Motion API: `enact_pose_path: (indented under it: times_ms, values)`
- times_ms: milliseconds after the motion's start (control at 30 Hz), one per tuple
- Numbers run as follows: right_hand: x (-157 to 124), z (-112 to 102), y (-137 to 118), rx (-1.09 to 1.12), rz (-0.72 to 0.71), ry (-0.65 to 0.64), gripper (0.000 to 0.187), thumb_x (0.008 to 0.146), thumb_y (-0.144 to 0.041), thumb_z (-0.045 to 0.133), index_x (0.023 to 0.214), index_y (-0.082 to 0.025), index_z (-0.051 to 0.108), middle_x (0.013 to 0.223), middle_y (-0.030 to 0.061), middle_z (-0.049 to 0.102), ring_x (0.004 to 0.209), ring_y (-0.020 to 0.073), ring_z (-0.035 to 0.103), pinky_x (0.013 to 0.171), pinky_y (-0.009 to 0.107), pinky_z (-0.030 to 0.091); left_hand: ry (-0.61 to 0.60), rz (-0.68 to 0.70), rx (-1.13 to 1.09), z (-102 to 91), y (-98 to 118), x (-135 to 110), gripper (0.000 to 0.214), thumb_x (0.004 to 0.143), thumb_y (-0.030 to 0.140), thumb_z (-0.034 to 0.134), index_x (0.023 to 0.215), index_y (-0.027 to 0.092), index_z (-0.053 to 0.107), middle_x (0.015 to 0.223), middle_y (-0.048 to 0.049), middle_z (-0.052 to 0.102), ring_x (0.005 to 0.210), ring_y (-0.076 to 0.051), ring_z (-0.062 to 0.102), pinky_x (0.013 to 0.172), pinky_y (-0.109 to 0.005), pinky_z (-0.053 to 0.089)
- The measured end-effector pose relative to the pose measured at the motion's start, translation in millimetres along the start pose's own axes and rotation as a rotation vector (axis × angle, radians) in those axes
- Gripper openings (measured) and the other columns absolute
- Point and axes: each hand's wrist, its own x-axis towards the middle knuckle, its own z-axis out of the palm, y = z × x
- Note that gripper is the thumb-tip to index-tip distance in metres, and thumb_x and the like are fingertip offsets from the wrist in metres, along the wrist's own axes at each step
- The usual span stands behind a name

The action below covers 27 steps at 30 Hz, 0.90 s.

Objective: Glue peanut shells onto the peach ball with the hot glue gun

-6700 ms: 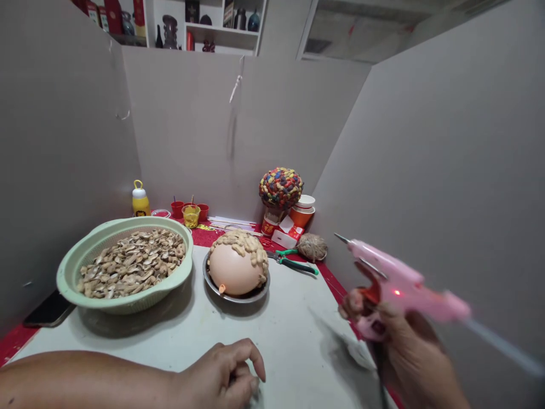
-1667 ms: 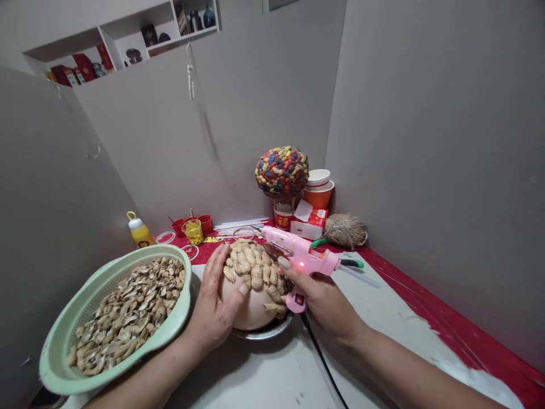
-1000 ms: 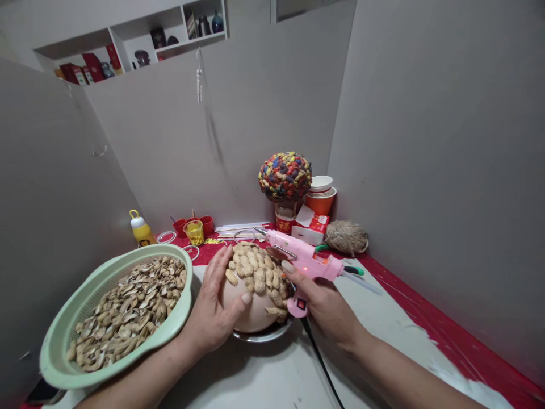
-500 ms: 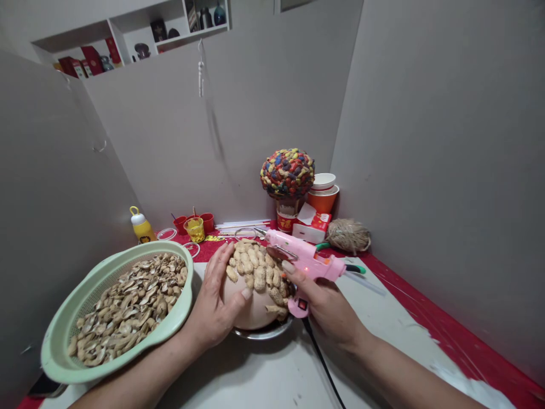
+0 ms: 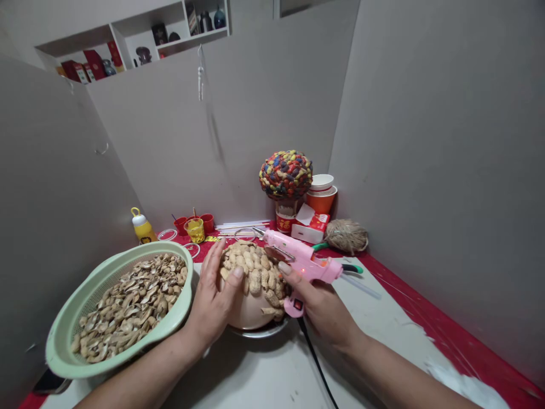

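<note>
A peach balloon [image 5: 249, 307] sits in a metal dish [image 5: 255, 331], its top covered with glued peanut shells [image 5: 251, 270]. My left hand [image 5: 213, 304] cups the balloon's left side, thumb pressed on the shells. My right hand [image 5: 317, 304] grips a pink hot glue gun [image 5: 300, 264], its red light on, with the nozzle pointing left at the far side of the shells. Its black cord [image 5: 315, 363] runs toward me.
A green colander [image 5: 63, 341] full of peanut shells stands at the left. At the back are a yellow bottle [image 5: 142, 226], small red cups [image 5: 193, 224], a painted shell ball [image 5: 285, 173], paper bowls [image 5: 321, 196], a twine ball [image 5: 347, 236] and green-handled pliers [image 5: 351, 268]. Grey partitions enclose the table.
Since 6.7 s ago my hands came to the balloon, with the glue gun brought over it. In the last half second my left thumb slid up onto the shells.
</note>
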Motion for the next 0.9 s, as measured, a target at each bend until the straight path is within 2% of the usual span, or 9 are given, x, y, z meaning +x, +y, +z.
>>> enact_pose_path:
  times_ms: [133, 267, 400, 600, 767, 900]
  values:
    - [-2.0, 0.1, 3.1, -0.002, -0.031, -0.005, 0.048, 0.070, -0.063, 0.071, 0.097, -0.024, 0.076, 0.104, 0.0056, 0.074, 0.116, 0.0329, 0.059, 0.108, 0.048, 0.038, -0.026, 0.021, 0.020, 1.5, -3.8, 3.9, 0.060, 0.091, 0.047, 0.053, 0.146, 0.027, 0.037, 0.151, -0.0081, 0.041, 0.141, -0.027, 0.034, 0.118, -0.048, 0.024]
    - [-3.0, 4.2, 2.0, 0.025, -0.025, -0.017, 0.039, 0.076, -0.054, 0.070, 0.099, -0.023, 0.075, 0.088, 0.0034, 0.074, 0.096, 0.0276, 0.066, 0.102, 0.045, 0.045, -0.030, 0.030, 0.009, 1.0, -4.3, 5.5, 0.056, 0.091, 0.044, 0.054, 0.143, 0.026, 0.042, 0.148, -0.0092, 0.046, 0.139, -0.028, 0.037, 0.117, -0.048, 0.026]
    - [-3.5, 3.4, 3.0, 0.051, -0.001, -0.050, 0.031, 0.077, -0.051, 0.070, 0.090, -0.023, 0.076, 0.070, 0.0014, 0.071, 0.085, 0.0259, 0.067, 0.092, 0.041, 0.051, -0.024, 0.052, 0.015, 2.3, -3.7, 4.0, 0.054, 0.091, 0.042, 0.054, 0.141, 0.024, 0.044, 0.148, -0.0090, 0.045, 0.139, -0.028, 0.037, 0.117, -0.047, 0.026]
    - [-1.6, 1.8, -1.8, 0.063, -0.025, 0.033, 0.032, 0.072, -0.052, 0.073, 0.087, -0.023, 0.076, 0.085, 0.0041, 0.074, 0.106, 0.0292, 0.063, 0.102, 0.046, 0.044, -0.030, -0.005, -0.109, -1.0, -3.7, 2.5, 0.055, 0.095, 0.050, 0.044, 0.144, 0.024, 0.042, 0.154, -0.0061, 0.038, 0.144, -0.026, 0.028, 0.120, -0.046, 0.018]
    - [1.5, 3.2, 1.7, 0.136, -0.011, 0.077, 0.031, 0.069, -0.049, 0.077, 0.082, -0.021, 0.075, 0.074, 0.0027, 0.072, 0.099, 0.0289, 0.065, 0.098, 0.044, 0.049, -0.018, -0.093, -0.288, -11.3, 3.5, -7.3, 0.057, 0.096, 0.056, 0.034, 0.144, 0.026, 0.042, 0.156, -0.0037, 0.034, 0.146, -0.024, 0.022, 0.121, -0.043, 0.012]
    - [6.4, -0.2, 14.2, 0.171, -0.014, 0.093, 0.035, 0.071, -0.050, 0.074, 0.093, -0.022, 0.075, 0.085, 0.0033, 0.075, 0.105, 0.0300, 0.064, 0.096, 0.045, 0.050, 0.028, -0.092, -0.474, -25.6, 21.9, -26.5, 0.050, 0.098, 0.053, 0.033, 0.140, 0.030, 0.046, 0.153, -0.0021, 0.039, 0.143, -0.022, 0.030, 0.120, -0.041, 0.018]
